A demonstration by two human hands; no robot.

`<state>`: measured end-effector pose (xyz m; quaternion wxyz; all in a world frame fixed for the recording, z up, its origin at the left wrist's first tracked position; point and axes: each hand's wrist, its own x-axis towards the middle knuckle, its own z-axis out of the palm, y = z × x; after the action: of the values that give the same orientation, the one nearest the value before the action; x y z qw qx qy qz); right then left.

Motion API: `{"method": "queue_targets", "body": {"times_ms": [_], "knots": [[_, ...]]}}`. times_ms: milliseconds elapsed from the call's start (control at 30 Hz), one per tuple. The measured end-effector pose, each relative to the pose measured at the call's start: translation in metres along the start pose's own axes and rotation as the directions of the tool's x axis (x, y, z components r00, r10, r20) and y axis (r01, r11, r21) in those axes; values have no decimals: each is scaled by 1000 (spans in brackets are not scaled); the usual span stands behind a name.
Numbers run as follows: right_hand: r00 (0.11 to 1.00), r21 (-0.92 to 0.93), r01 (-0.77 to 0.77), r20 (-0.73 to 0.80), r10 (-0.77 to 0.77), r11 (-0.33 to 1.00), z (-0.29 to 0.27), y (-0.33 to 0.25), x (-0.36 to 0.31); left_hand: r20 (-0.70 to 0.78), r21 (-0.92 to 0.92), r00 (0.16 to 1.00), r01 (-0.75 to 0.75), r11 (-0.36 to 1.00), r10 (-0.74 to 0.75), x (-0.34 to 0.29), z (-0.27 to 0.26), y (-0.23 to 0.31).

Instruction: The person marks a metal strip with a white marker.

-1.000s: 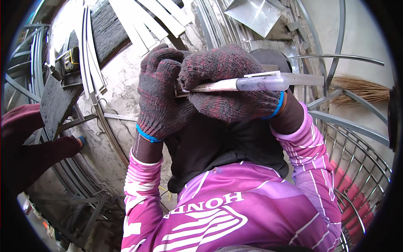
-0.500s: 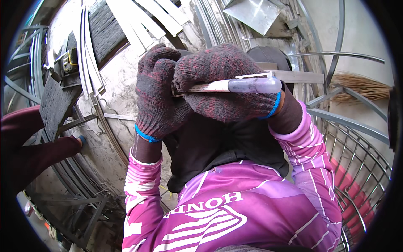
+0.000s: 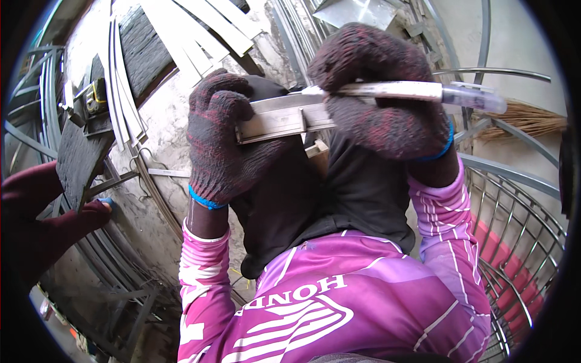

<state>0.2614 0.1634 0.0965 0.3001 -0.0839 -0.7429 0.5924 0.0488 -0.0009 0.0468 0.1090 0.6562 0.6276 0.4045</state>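
Note:
Both my hands wear dark grey and red knitted gloves with blue cuffs. My left hand (image 3: 221, 136) grips the left end of a flat grey metal bar (image 3: 275, 123) above my lap. A small upright ridge or cross-piece stands on the bar's face, near its middle. Closed round a white marker pen (image 3: 411, 91) with a clear violet-tinted end, my right hand (image 3: 381, 97) is at the right of the bar. The pen's tip points left, toward the bar's upper edge; whether it touches cannot be told. The right hand hides the bar's right part.
White metal strips (image 3: 200, 30) and dark boards (image 3: 142, 48) lie on the floor ahead. A wire basket (image 3: 514, 242) stands at the right, below a straw broom (image 3: 526, 118). Another person's sleeve (image 3: 66, 230) reaches in from the left. Metal frames (image 3: 121, 320) fill the lower left.
My right hand has moved right and up with the pen, away from my left hand. The bar between them has come into view. My left hand has shifted slightly left.

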Motion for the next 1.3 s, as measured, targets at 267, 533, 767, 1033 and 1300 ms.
{"method": "queue_targets", "body": {"times_ms": [267,533,767,1033,1300], "knots": [[951,23,-292,115,287,956,-19,1,-26,-1,-18,999,33,999,-33,1,4,0],[981,-369,187,114,-155,911,-17,11,-35,31,38,997,67,997,-68,2,4,8],[970,-366,228,166,-178,902,-16,17,-33,43,38,995,92,995,-93,0,4,7],[979,-287,197,110,-172,938,-12,17,-31,27,17,997,66,998,-66,0,4,5],[980,-340,191,121,-158,921,-10,16,-30,34,8,996,82,997,-82,-1,4,5]]}}
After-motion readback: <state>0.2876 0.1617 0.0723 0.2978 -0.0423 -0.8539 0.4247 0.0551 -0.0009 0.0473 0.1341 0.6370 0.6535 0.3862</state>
